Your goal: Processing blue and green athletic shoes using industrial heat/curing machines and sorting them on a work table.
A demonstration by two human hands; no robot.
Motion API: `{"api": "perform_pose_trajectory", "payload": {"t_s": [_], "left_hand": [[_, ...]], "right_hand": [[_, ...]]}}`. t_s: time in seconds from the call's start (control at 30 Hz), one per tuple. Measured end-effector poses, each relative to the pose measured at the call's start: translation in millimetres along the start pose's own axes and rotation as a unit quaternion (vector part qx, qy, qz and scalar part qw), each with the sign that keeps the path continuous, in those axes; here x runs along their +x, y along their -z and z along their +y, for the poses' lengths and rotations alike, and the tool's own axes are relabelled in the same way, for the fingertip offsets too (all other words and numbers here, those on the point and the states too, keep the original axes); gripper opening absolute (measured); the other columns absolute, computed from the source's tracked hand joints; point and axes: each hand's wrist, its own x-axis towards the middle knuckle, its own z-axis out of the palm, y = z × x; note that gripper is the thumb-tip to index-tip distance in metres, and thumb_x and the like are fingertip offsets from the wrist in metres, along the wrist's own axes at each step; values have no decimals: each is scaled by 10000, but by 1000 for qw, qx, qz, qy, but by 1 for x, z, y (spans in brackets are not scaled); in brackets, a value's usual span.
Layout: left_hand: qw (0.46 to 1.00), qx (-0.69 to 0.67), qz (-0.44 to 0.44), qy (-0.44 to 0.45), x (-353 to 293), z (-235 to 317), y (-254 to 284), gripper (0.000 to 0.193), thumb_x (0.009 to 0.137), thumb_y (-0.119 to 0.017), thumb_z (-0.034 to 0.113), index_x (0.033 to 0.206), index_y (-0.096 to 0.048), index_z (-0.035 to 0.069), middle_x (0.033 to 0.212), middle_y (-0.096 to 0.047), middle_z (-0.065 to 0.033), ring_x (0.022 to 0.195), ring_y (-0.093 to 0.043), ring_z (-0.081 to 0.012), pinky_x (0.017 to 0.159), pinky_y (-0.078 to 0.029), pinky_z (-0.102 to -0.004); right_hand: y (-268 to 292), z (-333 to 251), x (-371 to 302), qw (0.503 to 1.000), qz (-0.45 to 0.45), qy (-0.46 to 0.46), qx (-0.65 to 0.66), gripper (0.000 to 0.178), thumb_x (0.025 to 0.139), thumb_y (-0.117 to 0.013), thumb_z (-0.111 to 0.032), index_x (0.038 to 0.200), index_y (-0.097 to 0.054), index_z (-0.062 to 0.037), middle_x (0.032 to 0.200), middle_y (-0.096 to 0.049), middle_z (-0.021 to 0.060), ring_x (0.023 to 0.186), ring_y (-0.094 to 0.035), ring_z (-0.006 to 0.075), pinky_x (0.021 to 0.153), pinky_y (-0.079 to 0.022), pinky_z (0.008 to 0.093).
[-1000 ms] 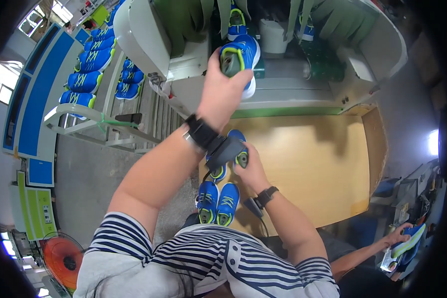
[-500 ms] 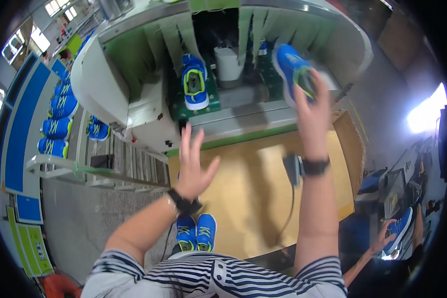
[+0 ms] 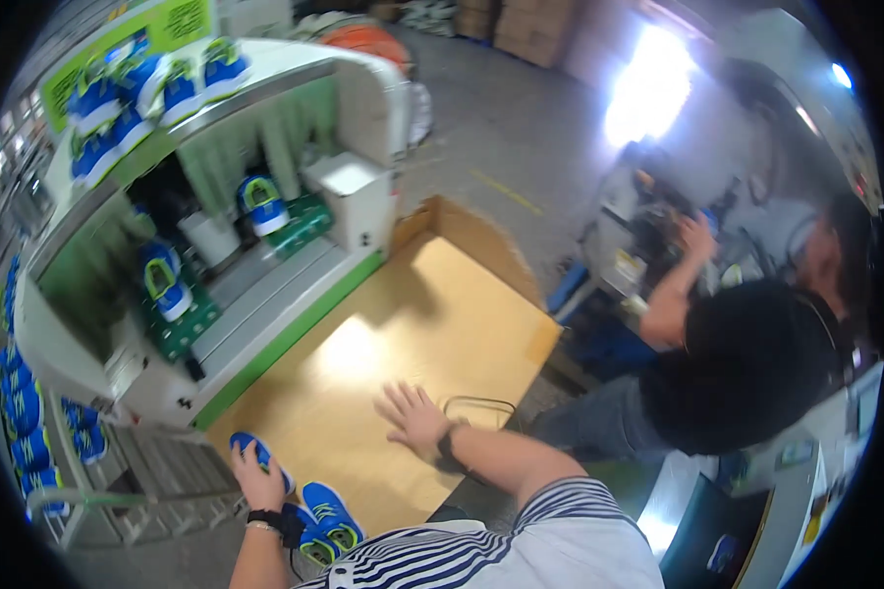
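Note:
My left hand (image 3: pixel 256 481) is closed over a blue sneaker (image 3: pixel 247 445) with lime trim, at the near left edge of the tan tabletop (image 3: pixel 462 324). Its fingers wrap the shoe's upper and partly hide it. Just beside it, against my body, lies a pair of blue sneakers (image 3: pixel 330 517) with lime lining. My right hand (image 3: pixel 413 419) is open, fingers spread over the tabletop, holding nothing; whether it touches the surface I cannot tell. Two more blue sneakers, a right one (image 3: pixel 262 204) and a left one (image 3: pixel 166 282), rest on the machine's green perforated belts.
A white machine (image 3: pixel 373 128) with hanging green strips borders the table's far left; several sneakers (image 3: pixel 177 93) sit on top. A rack of shoes (image 3: pixel 27 422) stands at left. Cardboard (image 3: pixel 471 236) rises at the table's far edge. A person in black (image 3: pixel 746 363) works at right.
My view has swung to the right. My right hand has let go of its sneaker, now on the machine's right belt, and moved back over the table. My left hand has closed on a sneaker.

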Motion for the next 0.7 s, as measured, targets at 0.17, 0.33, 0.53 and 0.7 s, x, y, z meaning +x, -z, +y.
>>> {"api": "perform_pose_trajectory", "payload": {"t_s": [0.17, 0.33, 0.53, 0.7], "left_hand": [[995, 41, -22, -83, 6, -23, -6, 497, 815, -665, 123, 1279, -545, -9, 1462, -386, -306, 1353, -362, -476, 1139, -299, -508], [957, 98, -202, -184, 20, -17, 30, 870, 761, -787, 450, 1431, -449, 10, 1459, -358, -367, 1357, -378, -485, 1110, -359, -549], [915, 67, -320, -238, 43, -54, 44, 927, 652, -862, 292, 1417, -408, 30, 1521, -269, -280, 1379, -271, -491, 1137, -265, -567], [915, 86, -311, -244, 34, -26, 23, 910, 671, -882, 283, 1416, -413, 51, 1442, -326, -255, 1308, -319, -482, 1101, -320, -532]], "right_hand": [[-2, -37, -169, 983, -60, -145, 100, 746, 939, -595, -375, 1573, -242, -206, 1628, -207, 159, 1483, -219, 404, 1147, -250, 609], [66, -76, -247, 914, 31, -305, 267, 791, 895, -672, -224, 1562, -254, -135, 1530, -367, 223, 1353, -421, 435, 1127, -369, 441], [314, -144, -338, 751, 494, -437, 24, 316, 901, -650, -105, 1190, -544, -35, 1231, -567, 126, 951, -608, 199, 867, -505, 336], [441, -297, -450, 472, 804, -305, -195, 371, 1026, -502, -176, 1353, -480, -3, 1057, -635, 106, 883, -606, 169, 893, -465, 311]]}}
